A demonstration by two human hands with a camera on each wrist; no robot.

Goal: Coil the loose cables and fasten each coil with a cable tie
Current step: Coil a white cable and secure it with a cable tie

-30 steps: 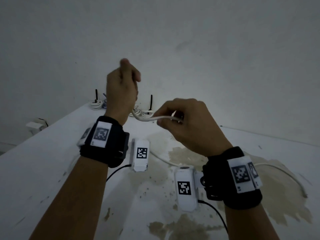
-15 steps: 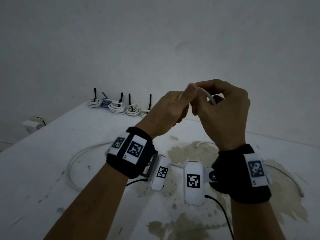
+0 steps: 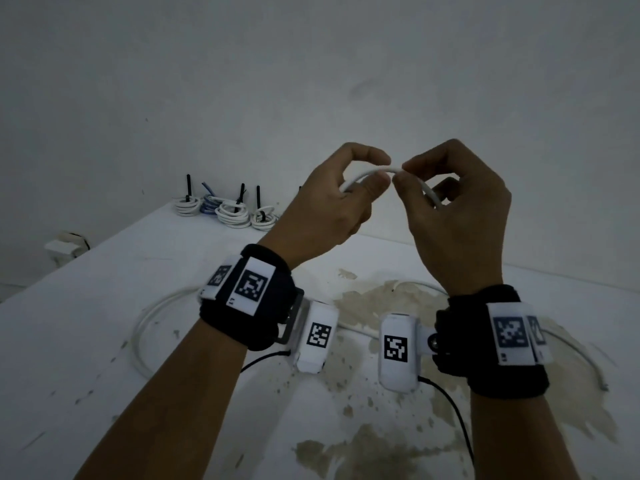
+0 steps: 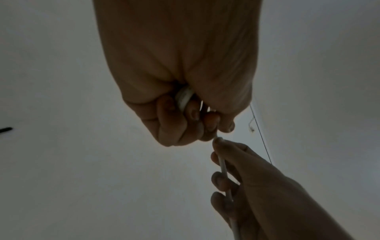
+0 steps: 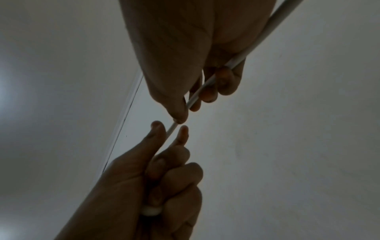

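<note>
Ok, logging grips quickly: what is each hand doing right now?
Left hand: curled round the white cable, holding it.
Right hand: pinches the same cable between thumb and fingers.

Black fabric wristbands (image 3: 258, 296) wrap both bare forearms, each carrying white tags printed with square black-and-white codes. At 6 o'clock of the hands, white camera units (image 3: 398, 351) trail thin black cables (image 3: 453, 407).
</note>
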